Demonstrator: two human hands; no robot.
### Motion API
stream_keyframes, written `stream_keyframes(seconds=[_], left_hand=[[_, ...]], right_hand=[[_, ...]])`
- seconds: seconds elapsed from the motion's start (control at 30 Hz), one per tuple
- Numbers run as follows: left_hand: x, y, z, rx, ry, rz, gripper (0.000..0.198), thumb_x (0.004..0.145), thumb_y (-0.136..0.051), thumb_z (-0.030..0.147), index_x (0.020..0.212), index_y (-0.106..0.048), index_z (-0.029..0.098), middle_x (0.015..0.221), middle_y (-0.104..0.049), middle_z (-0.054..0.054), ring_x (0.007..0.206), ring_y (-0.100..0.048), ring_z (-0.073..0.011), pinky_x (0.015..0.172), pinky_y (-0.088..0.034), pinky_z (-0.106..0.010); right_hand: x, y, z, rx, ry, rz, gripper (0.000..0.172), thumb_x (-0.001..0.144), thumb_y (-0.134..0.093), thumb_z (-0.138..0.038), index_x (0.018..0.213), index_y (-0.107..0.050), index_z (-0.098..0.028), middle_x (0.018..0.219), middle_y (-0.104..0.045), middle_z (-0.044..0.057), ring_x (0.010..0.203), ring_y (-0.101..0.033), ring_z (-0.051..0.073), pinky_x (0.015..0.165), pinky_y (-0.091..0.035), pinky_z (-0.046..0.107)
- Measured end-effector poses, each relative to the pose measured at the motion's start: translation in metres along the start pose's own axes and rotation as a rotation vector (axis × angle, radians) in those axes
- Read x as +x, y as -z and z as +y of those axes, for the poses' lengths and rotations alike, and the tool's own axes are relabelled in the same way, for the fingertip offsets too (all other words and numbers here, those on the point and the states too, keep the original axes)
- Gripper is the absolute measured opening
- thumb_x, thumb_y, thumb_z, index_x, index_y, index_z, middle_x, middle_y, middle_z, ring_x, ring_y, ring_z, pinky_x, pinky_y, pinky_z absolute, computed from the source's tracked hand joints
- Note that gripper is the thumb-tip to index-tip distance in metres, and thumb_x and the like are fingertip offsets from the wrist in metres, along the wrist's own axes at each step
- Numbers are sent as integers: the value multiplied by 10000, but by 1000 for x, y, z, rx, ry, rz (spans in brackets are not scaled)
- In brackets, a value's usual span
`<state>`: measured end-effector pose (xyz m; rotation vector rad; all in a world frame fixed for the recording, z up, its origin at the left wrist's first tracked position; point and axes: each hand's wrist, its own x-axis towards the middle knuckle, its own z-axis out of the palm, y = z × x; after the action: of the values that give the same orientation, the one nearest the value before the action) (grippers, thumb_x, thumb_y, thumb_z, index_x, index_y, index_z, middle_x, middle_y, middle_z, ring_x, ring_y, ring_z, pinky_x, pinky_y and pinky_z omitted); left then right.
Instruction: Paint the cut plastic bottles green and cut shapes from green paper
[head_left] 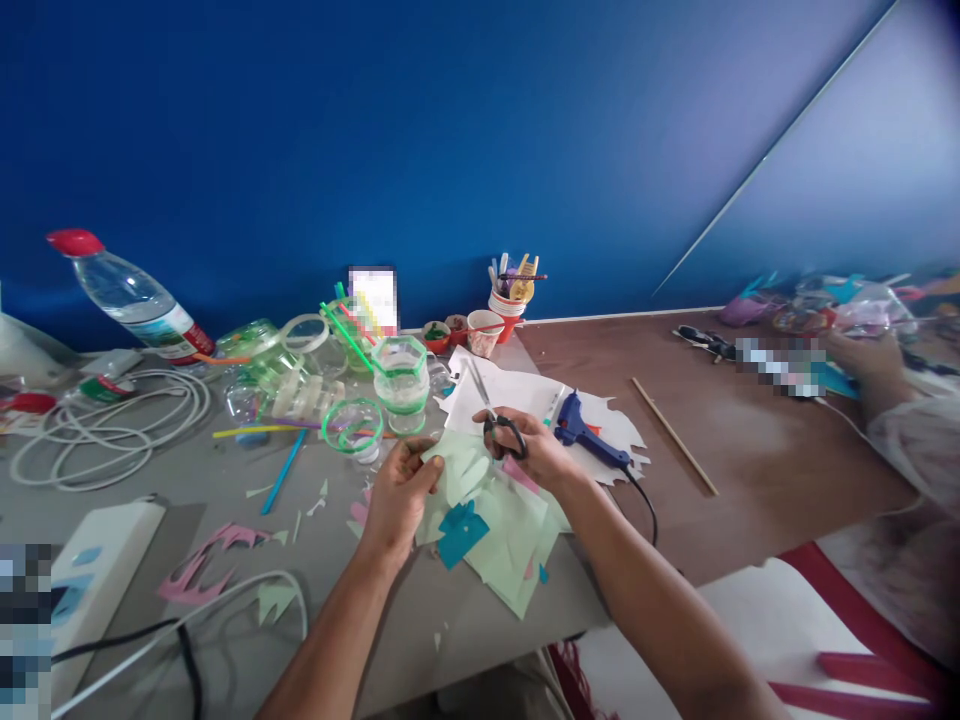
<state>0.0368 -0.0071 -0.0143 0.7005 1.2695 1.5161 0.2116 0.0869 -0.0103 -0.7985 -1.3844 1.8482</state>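
Note:
My left hand (401, 490) pinches the edge of a pale green sheet of paper (459, 468), thumb on top. In my right hand (536, 445) is a pair of scissors (480, 388) with black handles, its blades pointing up and away from me. Beneath both hands lie more pale green sheets (510, 560), with a blue paper scrap (461, 533) on top and a bit of pink paper (520, 474) among them. A blue glue gun (585, 432) rests on white cut paper (611, 415) just right of my right hand.
Clear plastic cups with green rims (401, 375) stand beyond my left hand. Straws, pink paper offcuts (199, 580), coiled white cable (112, 470), a tilted bottle (142, 300) and a power strip (112, 560) fill the left. A wooden stick (673, 435) lies right; another person's hand (870, 365) is beyond.

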Motion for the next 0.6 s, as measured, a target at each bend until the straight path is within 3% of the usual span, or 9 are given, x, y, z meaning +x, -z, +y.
stream_keyframes(seconds=[0.2,0.37,0.5,0.6], left_hand=[[-2,2,-2,226,-31,-111,321,675,-707,352,935,-621,183,636,-469,44,568,-421,-104,521,-365,-222],[-2,5,-9,406,-94,-139,289,752,-648,316,1015,-621,200,653,-457,40,600,-448,-119,571,-381,-235],[-4,3,-7,327,-91,-108,391,742,-671,310,1106,-575,207,739,-570,6,691,-545,-151,651,-431,-260],[-5,0,-4,194,-53,-68,452,691,-725,325,1094,-561,203,679,-573,24,626,-538,-137,583,-411,-236]], right_hand=[[4,-7,8,52,-40,10,429,631,-782,-301,1012,-651,-154,779,-621,20,657,-517,111,605,-368,247],[1,-6,6,-19,-55,9,414,619,-779,-264,991,-633,-156,705,-565,-25,605,-490,86,568,-358,224],[0,-7,5,-79,-56,19,397,621,-765,-251,970,-599,-160,645,-547,-46,565,-469,82,538,-344,220],[1,-8,5,-77,-43,35,398,624,-765,-261,966,-585,-166,657,-558,-41,563,-466,82,537,-342,221]])
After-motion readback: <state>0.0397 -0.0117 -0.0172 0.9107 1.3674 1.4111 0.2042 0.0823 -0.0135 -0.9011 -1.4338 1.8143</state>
